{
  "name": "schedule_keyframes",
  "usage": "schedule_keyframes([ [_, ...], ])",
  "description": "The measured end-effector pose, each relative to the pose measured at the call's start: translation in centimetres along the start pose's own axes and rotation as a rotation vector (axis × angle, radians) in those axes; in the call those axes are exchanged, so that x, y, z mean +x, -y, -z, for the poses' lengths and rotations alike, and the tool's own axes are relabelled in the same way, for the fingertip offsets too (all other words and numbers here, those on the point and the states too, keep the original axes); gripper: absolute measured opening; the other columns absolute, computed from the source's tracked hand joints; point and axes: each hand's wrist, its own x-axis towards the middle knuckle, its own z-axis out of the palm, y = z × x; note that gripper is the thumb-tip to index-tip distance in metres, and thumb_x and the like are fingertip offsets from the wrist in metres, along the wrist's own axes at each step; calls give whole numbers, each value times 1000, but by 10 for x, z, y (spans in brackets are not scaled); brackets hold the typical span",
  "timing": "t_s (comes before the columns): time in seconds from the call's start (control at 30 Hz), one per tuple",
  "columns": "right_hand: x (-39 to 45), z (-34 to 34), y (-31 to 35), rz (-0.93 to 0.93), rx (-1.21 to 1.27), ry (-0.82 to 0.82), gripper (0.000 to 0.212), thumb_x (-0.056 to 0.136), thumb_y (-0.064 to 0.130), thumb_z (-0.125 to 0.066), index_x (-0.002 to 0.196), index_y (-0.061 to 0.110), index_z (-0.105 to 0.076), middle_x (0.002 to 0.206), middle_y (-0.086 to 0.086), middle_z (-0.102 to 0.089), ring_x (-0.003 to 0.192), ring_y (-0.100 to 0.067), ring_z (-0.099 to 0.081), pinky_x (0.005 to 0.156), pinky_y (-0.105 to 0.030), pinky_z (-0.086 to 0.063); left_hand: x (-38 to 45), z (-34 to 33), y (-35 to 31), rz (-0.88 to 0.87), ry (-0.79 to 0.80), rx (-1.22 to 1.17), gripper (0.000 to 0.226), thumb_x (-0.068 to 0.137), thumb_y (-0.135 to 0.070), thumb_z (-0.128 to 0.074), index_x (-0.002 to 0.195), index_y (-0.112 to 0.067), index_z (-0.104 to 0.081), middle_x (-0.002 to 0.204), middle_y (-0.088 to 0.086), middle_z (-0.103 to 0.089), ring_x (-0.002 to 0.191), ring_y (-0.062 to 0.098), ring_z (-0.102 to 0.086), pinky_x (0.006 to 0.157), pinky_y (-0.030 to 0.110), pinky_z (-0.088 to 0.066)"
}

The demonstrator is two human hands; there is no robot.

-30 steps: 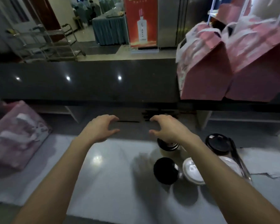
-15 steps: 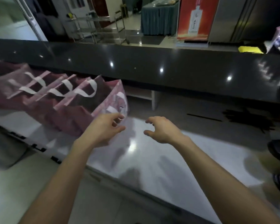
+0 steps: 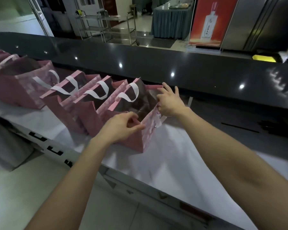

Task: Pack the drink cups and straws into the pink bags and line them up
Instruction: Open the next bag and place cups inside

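Observation:
Several pink paper bags with white handles stand in a row on the white worktop (image 3: 165, 166). The nearest pink bag (image 3: 136, 138) is open at the top. My left hand (image 3: 121, 127) pinches its near rim. My right hand (image 3: 169, 103) holds the bag's right-hand rim, fingers stretched toward the far corner. The inside of the bag looks dark and what it holds cannot be made out. A bundle of black straws (image 3: 273, 128) lies on the lower shelf at the right. No drink cups are in view.
A long black counter (image 3: 156, 63) runs behind the worktop, above it. More pink bags (image 3: 18, 83) stand at the far left. A yellow object (image 3: 263, 58) lies on the counter at far right. Metal trolleys and a red banner stand beyond.
My view swung left, away from the cups. Both hands, which hovered open over the worktop, moved to the nearest pink bag and took hold of its rim.

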Motion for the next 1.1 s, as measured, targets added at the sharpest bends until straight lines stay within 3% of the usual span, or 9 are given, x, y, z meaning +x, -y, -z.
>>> schedule_keyframes([
  [0.13,-53,-13,-4,103,110,-181,28,80,53,-60,97,31,-66,170,-8,-34,168,-28,1,129,-71,4,2,-2,19,-4,-63,7,73,64,-104,-63,98,-39,-62,103,-15,-65,94,5,-64,84,38,-58],
  [0.23,-77,-15,-17,-6,268,-218,64,77,56,-73,135,37,-51,179,-3,-8,167,-29,-1,132,-58,-5,8,-1,28,-31,-54,36,56,69,-68,-92,100,-33,-62,107,-9,-62,99,15,-63,86,38,-54],
  [0.3,-81,-8,-25,-169,365,-106,95,80,51,-85,158,37,-34,178,-4,-17,162,-32,-24,127,-53,-32,15,-6,29,-46,-82,16,39,79,-38,-95,100,-26,-65,106,-5,-64,99,21,-65,82,36,-53],
  [0.37,-87,-4,-33,-235,463,-13,83,85,47,-88,154,33,-44,156,-1,-56,139,-25,-59,104,-40,-57,20,-13,25,-79,-108,-35,31,84,-21,-92,104,-23,-69,106,-5,-69,96,19,-67,76,28,-50],
  [0.43,-104,-4,-41,-243,491,-23,61,92,38,-85,145,33,-54,136,7,-70,120,-17,-69,94,-35,-61,25,-22,17,-124,-121,-79,30,87,-18,-90,110,-26,-72,107,-7,-72,95,13,-68,75,22,-50],
  [0.57,-159,0,-67,-373,432,-144,41,101,29,-75,139,32,-60,130,7,-75,114,-16,-72,95,-43,-63,41,-50,-20,-245,-91,-171,37,88,-20,-91,121,-28,-74,112,-13,-73,102,8,-68,81,26,-62],
  [0.77,-252,22,-138,-603,415,-237,45,100,31,-74,143,36,-59,128,10,-76,102,-6,-66,91,-37,-62,69,-106,-125,-397,35,-209,55,90,-25,-91,140,-30,-66,131,-11,-71,116,11,-68,90,27,-62],
  [0.93,-320,33,-197,-723,383,-320,46,100,31,-74,144,34,-59,124,11,-76,108,-10,-69,81,-29,-55,78,-150,-217,-519,112,-221,58,92,-20,-88,145,-26,-65,135,-6,-70,120,14,-68,100,41,-63],
  [1.1,-354,30,-246,-716,397,-194,56,97,47,-73,147,32,-56,125,9,-75,108,-13,-71,88,-37,-62,80,-184,-266,-527,137,-198,67,91,-16,-88,152,-21,-61,141,0,-69,126,20,-67,103,45,-62],
])
